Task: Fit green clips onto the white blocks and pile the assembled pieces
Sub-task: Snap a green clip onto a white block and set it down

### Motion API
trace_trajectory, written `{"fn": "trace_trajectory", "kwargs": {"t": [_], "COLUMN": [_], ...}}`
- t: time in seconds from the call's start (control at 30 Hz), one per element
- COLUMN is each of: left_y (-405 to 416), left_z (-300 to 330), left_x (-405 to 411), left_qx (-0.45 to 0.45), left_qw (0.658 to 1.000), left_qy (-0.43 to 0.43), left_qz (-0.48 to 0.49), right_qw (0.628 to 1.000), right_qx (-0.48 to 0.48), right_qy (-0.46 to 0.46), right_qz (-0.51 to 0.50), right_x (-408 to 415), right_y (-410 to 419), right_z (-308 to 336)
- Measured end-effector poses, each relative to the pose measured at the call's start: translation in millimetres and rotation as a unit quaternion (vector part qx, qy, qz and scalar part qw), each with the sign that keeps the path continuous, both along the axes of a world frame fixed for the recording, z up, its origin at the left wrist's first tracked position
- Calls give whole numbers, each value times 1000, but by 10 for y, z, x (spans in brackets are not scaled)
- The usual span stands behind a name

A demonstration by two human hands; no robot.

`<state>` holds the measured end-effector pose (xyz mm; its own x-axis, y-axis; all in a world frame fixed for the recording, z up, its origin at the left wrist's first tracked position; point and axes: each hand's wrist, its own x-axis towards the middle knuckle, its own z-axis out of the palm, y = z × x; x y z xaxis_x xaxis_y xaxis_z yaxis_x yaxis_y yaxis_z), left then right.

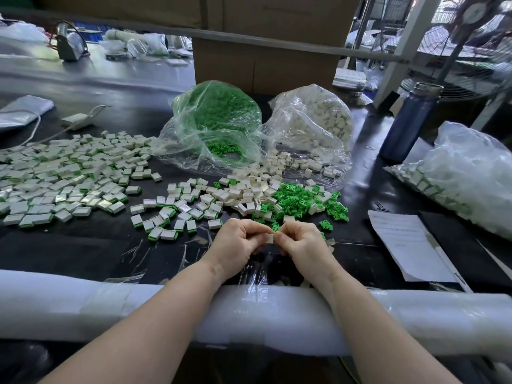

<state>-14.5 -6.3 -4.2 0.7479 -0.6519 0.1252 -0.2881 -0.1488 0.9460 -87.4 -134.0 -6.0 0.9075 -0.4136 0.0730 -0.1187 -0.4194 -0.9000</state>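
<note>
My left hand [238,243] and my right hand [300,239] meet just above the black table, near its front edge. Between their fingertips they pinch one small white block [270,238]; whether a clip sits in it is hidden by my fingers. Just beyond lie loose green clips [299,202] mixed with loose white blocks [249,194]. A wide pile of assembled white-and-green pieces [63,176] spreads over the left of the table, with more scattered ones [166,214] nearer my hands.
An open bag of green clips [216,126] and an open bag of white blocks [313,126] lie behind the loose parts. A blue bottle [407,123], a filled plastic bag [460,176] and a paper sheet [404,242] are at the right. Foam padding [110,306] wraps the table's front edge.
</note>
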Motion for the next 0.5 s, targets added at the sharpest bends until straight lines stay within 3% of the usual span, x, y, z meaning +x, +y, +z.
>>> {"fn": "trace_trajectory", "kwargs": {"t": [0.5], "left_y": [-29], "left_z": [-43], "left_x": [-20], "left_qx": [18], "left_qw": [999], "left_qy": [-46], "left_qz": [17], "right_qw": [989], "right_qx": [125], "right_qy": [-76], "right_qz": [-39], "right_x": [-29], "right_y": [-11], "right_z": [25]}}
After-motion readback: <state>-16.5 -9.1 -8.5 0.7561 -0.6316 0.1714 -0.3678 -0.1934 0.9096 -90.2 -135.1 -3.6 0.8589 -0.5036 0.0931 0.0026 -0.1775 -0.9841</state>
